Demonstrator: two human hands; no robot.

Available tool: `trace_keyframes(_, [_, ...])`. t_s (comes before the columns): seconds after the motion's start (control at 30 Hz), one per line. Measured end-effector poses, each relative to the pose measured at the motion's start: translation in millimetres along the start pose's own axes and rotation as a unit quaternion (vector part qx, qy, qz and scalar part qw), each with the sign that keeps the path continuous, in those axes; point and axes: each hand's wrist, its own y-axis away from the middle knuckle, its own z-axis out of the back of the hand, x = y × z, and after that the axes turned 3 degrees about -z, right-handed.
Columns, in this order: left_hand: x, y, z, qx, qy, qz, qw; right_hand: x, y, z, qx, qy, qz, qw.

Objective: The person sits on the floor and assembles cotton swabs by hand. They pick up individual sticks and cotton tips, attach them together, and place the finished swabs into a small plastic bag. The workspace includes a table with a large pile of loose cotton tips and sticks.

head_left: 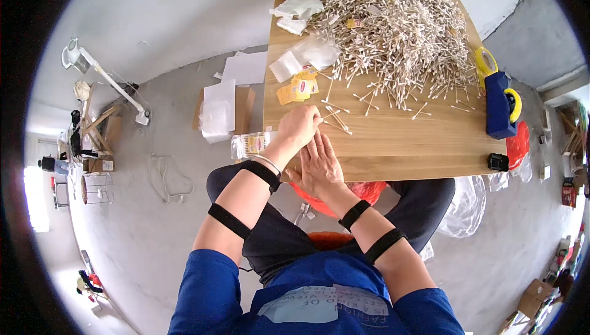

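Across the wooden tabletop [405,144], loose cotton swabs [342,123] fringe the swab heap's [393,40] near side, where the curled left hand [300,125], pinch unclear, or slightly spread-fingered right hand [319,166] could carelessly scatter them.

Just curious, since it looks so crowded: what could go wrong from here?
The clear packet of cotton swabs near the left hand appears to overhang the edge of the wooden table; a nudge might drop it. The blue tape dispenser sits by the right edge, so a knock could tip it off.
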Motion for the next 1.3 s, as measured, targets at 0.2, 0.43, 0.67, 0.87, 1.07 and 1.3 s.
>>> trace_keyframes(0.2, [36,17,21,-0.068,-0.106,-0.085,0.988,1,-1,1,0.003,-0.014,-0.001,1.0])
trace_keyframes(0.43, [53,45,22,-0.031,-0.099,-0.14,0.985,2,-1,-3,-0.044,-0.045,0.005,0.998])
trace_keyframes(0.67, [53,70,6,-0.178,-0.004,-0.14,0.974,4,-2,2,-0.019,-0.015,-0.006,1.0])
trace_keyframes(0.87, [48,98,-47,-0.301,0.249,-0.078,0.917,2,-4,-10,-0.032,0.007,-0.004,0.999])
trace_keyframes(1.07, [43,81,-47,-0.353,0.264,-0.025,0.897,3,-4,-15,-0.049,-0.013,-0.013,0.999])
trace_keyframes(1.3, [36,75,-30,-0.348,0.152,-0.013,0.925,4,-4,-9,-0.04,-0.009,-0.014,0.999])
